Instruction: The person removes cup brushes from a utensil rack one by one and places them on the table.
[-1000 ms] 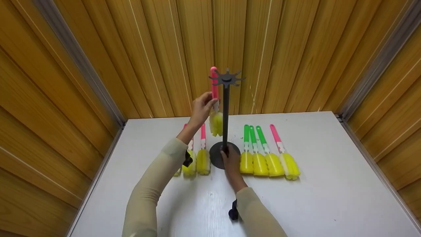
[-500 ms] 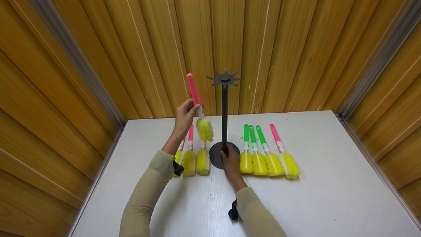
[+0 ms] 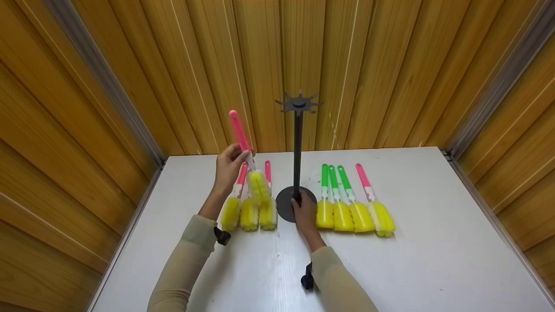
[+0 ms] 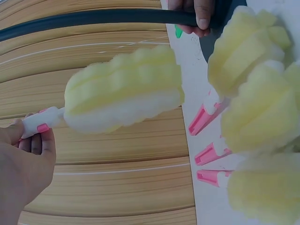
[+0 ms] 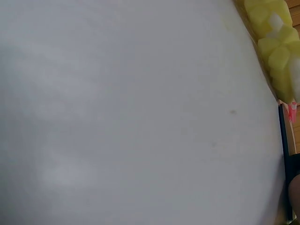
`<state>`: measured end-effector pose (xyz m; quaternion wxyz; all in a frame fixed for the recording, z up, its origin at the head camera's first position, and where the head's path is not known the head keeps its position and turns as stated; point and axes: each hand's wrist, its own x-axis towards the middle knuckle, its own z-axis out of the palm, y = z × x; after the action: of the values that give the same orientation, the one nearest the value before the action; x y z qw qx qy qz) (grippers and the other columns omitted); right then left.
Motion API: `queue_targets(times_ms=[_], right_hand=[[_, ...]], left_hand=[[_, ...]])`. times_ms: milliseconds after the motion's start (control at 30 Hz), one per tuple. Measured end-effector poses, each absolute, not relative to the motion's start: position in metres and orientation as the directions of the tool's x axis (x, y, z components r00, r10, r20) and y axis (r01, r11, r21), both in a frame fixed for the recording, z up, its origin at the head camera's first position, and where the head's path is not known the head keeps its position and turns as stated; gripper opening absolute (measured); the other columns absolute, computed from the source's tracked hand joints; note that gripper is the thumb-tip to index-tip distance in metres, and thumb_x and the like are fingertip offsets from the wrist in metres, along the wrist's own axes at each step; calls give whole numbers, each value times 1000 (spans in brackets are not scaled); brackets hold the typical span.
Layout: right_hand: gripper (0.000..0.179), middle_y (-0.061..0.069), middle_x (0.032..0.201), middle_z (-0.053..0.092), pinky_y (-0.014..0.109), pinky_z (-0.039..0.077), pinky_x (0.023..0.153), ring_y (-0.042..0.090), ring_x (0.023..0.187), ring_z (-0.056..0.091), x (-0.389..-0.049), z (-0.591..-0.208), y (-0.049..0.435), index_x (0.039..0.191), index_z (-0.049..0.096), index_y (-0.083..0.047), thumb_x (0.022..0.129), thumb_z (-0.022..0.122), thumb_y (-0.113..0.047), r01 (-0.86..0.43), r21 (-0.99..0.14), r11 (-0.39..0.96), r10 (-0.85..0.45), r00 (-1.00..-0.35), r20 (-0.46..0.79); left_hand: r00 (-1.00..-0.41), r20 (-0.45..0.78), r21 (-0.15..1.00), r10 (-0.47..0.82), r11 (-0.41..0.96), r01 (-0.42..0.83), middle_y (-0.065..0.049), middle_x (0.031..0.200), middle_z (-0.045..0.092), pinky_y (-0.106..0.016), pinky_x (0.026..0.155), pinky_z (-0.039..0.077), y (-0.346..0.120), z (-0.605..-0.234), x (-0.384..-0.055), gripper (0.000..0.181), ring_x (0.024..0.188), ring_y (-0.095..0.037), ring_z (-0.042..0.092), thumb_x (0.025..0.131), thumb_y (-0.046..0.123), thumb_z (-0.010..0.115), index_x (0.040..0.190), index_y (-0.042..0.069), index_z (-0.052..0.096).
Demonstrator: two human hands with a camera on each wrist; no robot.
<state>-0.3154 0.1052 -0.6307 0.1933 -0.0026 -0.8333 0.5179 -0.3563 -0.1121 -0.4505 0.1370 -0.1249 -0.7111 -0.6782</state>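
Observation:
My left hand pinches a sponge bottle brush by the white neck below its pink handle. The brush is held handle up, tilted to the left, its yellow sponge head overlapping the brushes on the table in the head view. In the left wrist view, the white and yellow sponge points away from the fingers. My right hand grips the foot of a dark stand's pole, just over its round base. Curved hooks ring the stand's top, and nothing hangs on them.
Left of the base lie three pink-handled brushes side by side. To its right are three green-handled brushes and one pink-handled brush. Wood-look walls enclose the white table at the back and sides.
My left hand has carried the brush left and down, away from the stand's hooked top, to over the left row of brushes. The right hand has stayed on the pole.

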Motion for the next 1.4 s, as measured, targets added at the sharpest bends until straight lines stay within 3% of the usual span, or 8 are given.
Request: queue_targets(times_ms=[167, 400, 833, 1000, 1233, 1400], right_hand=[[21, 16, 117, 70, 48, 51, 99, 32, 111, 66, -315, -630, 105, 121, 62, -3, 102, 62, -13, -190, -863, 469, 207, -926, 316], [22, 17, 117, 70, 49, 51, 99, 34, 112, 66, -314, -631, 104, 120, 62, -3, 100, 64, -11, -195, -866, 461, 216, -922, 322], [16, 13, 110, 72, 46, 54, 94, 29, 104, 67, -317, -632, 104, 115, 63, -4, 101, 63, -10, -217, -870, 442, 210, -918, 336], [14, 13, 111, 71, 46, 53, 95, 29, 105, 67, -317, -634, 104, 114, 64, -5, 101, 63, -11, -209, -874, 438, 208, -923, 325], [15, 13, 112, 72, 45, 53, 97, 30, 109, 67, -319, -633, 104, 115, 64, -6, 100, 64, -9, -205, -876, 437, 225, -918, 327], [15, 12, 112, 72, 45, 54, 96, 29, 107, 67, -318, -633, 104, 115, 64, -6, 101, 63, -10, -199, -876, 440, 224, -920, 322]], left_hand=[[-934, 355, 935, -27, 12, 355, -29, 114, 69, -28, 89, 56, -121, -451, -351, 29, 99, -28, 73, 98, 6, 67, 124, -4, 63], [-944, 322, 947, -63, 21, 322, -20, 111, 73, -28, 88, 57, -138, -456, -345, 30, 103, -35, 71, 98, 10, 67, 125, -4, 63], [-952, 289, 956, -101, 84, 281, -16, 113, 73, -27, 88, 56, -170, -462, -339, 30, 102, -25, 70, 101, 14, 64, 127, -2, 64], [-968, 217, 975, -128, 74, 208, -14, 115, 71, -31, 86, 58, -182, -467, -338, 30, 102, -24, 68, 103, 16, 61, 130, 3, 62], [-981, 135, 991, -140, 4, 135, -21, 123, 66, -35, 79, 60, -191, -470, -336, 34, 94, -20, 67, 106, 21, 55, 137, 7, 56], [-980, 117, 990, -160, -59, 128, -17, 116, 66, -38, 83, 59, -195, -469, -335, 32, 99, -25, 66, 107, 17, 52, 136, 6, 56]])
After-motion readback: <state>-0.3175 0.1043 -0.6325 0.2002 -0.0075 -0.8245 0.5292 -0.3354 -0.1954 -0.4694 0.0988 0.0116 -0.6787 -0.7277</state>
